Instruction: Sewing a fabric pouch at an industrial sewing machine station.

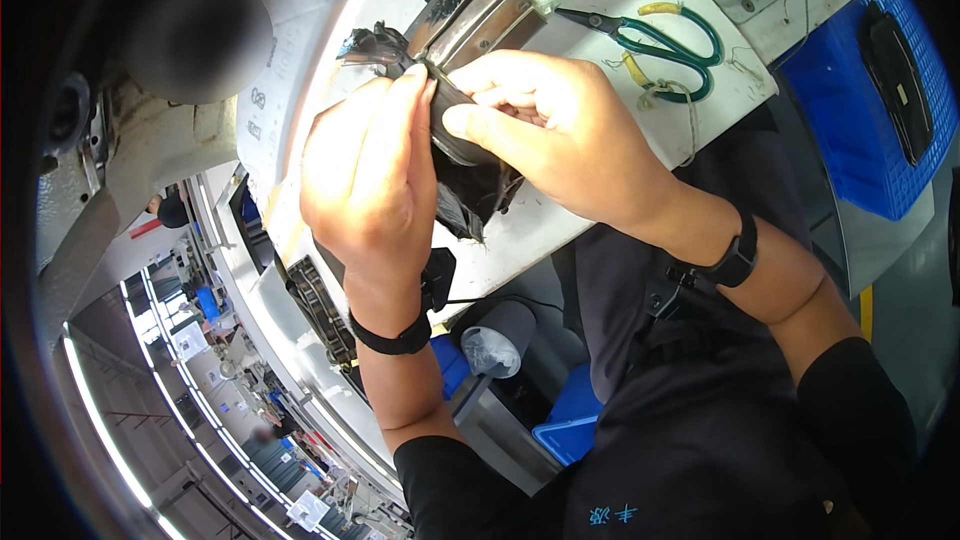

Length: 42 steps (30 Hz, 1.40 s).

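My left hand is closed, its fingertips pinching the upper edge of a black fabric piece with crumpled, frayed parts. My right hand is closed on the same piece, thumb along a folded black strip, other fingers curled. The piece is held at a metal machine plate on the white worktop; its exact contact with the plate is hidden by my fingers. Right of the plate lie green-handled scissors with yellow wrapping and loose string.
A white machine body rises at the upper left. A blue crate holding black pieces stands at the right. Below the worktop are a grey bin and blue containers. A distant co-worker and rows of benches appear lower left.
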Motion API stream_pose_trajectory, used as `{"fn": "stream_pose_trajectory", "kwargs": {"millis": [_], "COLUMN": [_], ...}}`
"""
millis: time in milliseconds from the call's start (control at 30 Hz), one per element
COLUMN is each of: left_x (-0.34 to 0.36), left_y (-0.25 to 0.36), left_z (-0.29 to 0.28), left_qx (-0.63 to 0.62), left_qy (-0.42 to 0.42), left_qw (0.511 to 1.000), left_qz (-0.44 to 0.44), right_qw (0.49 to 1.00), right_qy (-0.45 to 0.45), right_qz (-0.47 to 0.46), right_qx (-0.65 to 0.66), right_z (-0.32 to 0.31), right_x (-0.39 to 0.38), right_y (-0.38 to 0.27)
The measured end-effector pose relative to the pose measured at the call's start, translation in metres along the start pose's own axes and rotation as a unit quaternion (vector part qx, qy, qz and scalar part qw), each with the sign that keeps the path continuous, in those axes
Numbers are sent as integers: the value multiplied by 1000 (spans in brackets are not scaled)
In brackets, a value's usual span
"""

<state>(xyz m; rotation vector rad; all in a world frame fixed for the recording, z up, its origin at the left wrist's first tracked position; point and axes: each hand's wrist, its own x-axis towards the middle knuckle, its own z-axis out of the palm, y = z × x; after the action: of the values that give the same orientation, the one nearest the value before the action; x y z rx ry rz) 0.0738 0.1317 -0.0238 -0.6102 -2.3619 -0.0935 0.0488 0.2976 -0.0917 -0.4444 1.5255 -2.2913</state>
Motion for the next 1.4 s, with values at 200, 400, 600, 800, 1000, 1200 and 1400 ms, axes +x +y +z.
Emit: {"fn": "stream_pose_trajectory", "kwargs": {"millis": [200, 400, 600, 800, 1000, 1200, 1400], "left_x": [3, -13, -46, -37, -25, -9, -2], "left_y": [-7, 24, 52, 18, -28, -32, -38], "left_z": [-2, 0, 19, 13, -9, -8, -13], "left_qx": [-8, 8, -27, 77, 35, 14, 8], "left_qy": [-16, -19, 52, 52, -6, -45, -39], "left_qw": [999, 996, 949, 974, 999, 995, 988], "left_qz": [33, -84, -309, -208, -39, 87, 149], "right_qw": [995, 996, 991, 973, 944, 952, 950], "right_qy": [61, 48, 71, 135, 193, 166, 178], "right_qz": [-80, -39, -38, -99, -158, -164, -196], "right_qx": [-5, -60, -104, -160, -217, -198, -164], "right_z": [6, 1, 17, 22, 34, 30, 33], "right_x": [1, 1, 7, 10, 8, -1, -12], "right_y": [3, -5, -7, 1, 5, 13, 22]}}
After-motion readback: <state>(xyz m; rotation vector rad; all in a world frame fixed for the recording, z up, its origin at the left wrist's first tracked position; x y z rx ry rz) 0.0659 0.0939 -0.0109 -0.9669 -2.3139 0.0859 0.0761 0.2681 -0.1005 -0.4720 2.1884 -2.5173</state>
